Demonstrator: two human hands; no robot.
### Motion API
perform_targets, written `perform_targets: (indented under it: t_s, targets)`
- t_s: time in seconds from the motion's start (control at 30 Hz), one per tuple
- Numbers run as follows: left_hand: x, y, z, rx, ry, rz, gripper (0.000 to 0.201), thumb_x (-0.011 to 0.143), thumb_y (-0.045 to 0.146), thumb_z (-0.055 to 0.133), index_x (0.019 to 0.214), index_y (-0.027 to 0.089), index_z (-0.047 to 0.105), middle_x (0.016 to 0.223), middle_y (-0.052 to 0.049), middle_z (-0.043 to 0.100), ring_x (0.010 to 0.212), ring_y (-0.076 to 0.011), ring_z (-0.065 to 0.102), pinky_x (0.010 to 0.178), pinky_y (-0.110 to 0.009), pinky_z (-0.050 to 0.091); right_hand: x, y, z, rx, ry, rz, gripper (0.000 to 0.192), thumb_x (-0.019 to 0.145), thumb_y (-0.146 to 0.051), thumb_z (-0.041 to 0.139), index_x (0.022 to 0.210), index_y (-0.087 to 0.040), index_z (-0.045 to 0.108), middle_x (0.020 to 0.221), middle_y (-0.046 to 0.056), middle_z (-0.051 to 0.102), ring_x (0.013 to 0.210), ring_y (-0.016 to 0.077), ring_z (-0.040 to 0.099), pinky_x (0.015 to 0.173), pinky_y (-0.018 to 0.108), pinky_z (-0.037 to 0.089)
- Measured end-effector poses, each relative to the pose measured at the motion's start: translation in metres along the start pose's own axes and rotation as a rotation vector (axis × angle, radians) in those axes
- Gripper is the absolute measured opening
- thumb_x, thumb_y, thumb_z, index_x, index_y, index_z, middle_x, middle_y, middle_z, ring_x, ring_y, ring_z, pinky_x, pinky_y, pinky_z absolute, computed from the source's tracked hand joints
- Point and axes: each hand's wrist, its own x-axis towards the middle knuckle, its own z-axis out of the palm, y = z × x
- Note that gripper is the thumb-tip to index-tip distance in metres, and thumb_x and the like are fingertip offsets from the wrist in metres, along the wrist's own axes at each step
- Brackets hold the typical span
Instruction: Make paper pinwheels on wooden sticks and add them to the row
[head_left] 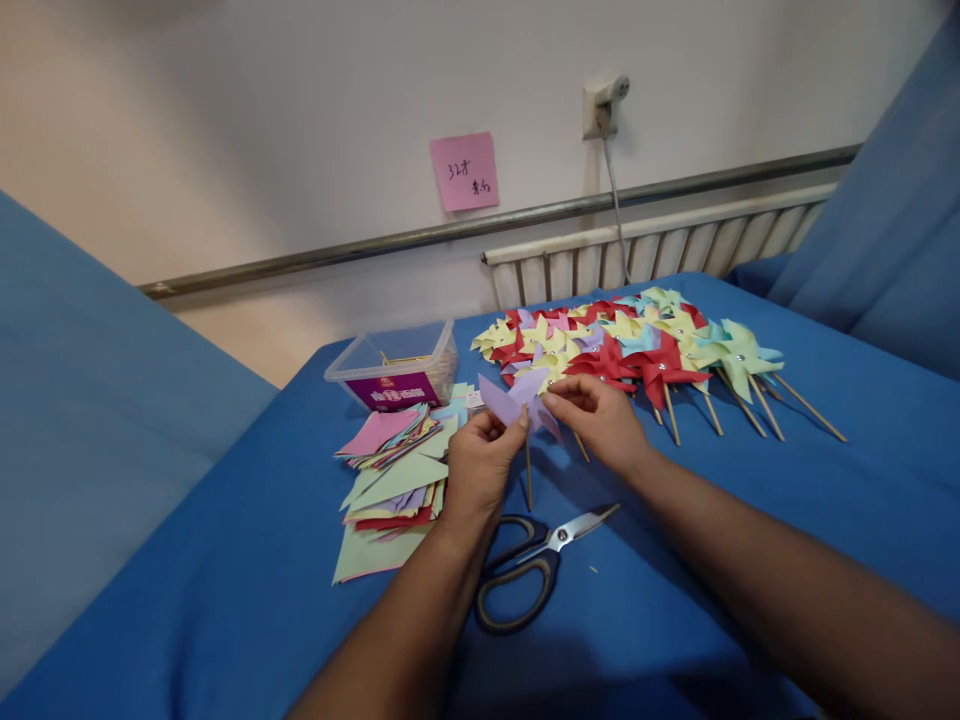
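Pinwheel (527,386) btwn hands (480,465) (601,420), stick (529,470) ~vert., pointing down

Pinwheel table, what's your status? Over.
Left hand holding purple pinwheel. Right hand at its edge. Scissors close by, seemingly out of the way.

The left hand (480,460) pinches a purple pinwheel (514,402) by its stick (529,482), and the right hand (600,420) has its fingers at the paper's right side. Scissors (564,535) lie just below on the blue surface (225,610). Stacked papers (397,470) sit to the left, a clear tub (444,372) behind them. Red, yellow, purple and green pinwheels (660,368) crowd together beyond the right hand. A pink note (465,172) is on the wall (322,120).
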Motion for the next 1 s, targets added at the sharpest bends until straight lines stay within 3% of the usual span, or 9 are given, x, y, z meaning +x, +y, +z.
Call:
perform_targets:
  t_s: [0.1,0.17,0.47,1.0]
  targets:
    - [-0.001,-0.003,0.001,-0.036,-0.079,-0.034,0.036,0.058,0.034,0.085,0.085,0.011,0.075,0.076,-0.005,0.073,0.066,-0.0143,0.062,0.067,-0.025,0.046,0.002,0.000,0.001,0.242,-0.191,0.141,0.032,0.067,-0.045,0.078,0.078,-0.017,0.068,0.076,0.002,0.070,0.069,0.0148,0.062,0.067,0.029,0.049]
    - [-0.003,-0.004,0.002,-0.026,-0.105,-0.039,0.034,0.058,0.034,0.085,0.083,0.012,0.075,0.075,-0.004,0.073,0.065,-0.0138,0.061,0.066,-0.024,0.046,0.001,0.000,0.002,0.334,-0.250,0.180,0.031,0.065,-0.043,0.080,0.079,-0.017,0.070,0.076,0.001,0.071,0.071,0.0147,0.063,0.072,0.029,0.049]
    - [-0.007,-0.002,0.005,-0.002,-0.102,-0.058,0.027,0.058,0.033,0.084,0.074,0.013,0.075,0.069,-0.002,0.071,0.061,-0.0120,0.059,0.062,-0.023,0.044,-0.003,0.004,0.012,0.417,-0.100,0.188,0.037,0.056,-0.037,0.086,0.084,-0.018,0.073,0.082,0.002,0.074,0.076,0.0169,0.064,0.074,0.032,0.050]
    - [-0.006,-0.004,0.006,0.051,-0.066,-0.054,0.030,0.054,0.032,0.084,0.076,0.013,0.075,0.070,-0.003,0.071,0.063,-0.0144,0.060,0.063,-0.024,0.044,-0.005,0.004,0.016,0.484,-0.104,0.231,0.036,0.055,-0.034,0.087,0.083,-0.018,0.072,0.079,0.002,0.074,0.072,0.0160,0.065,0.072,0.031,0.052]
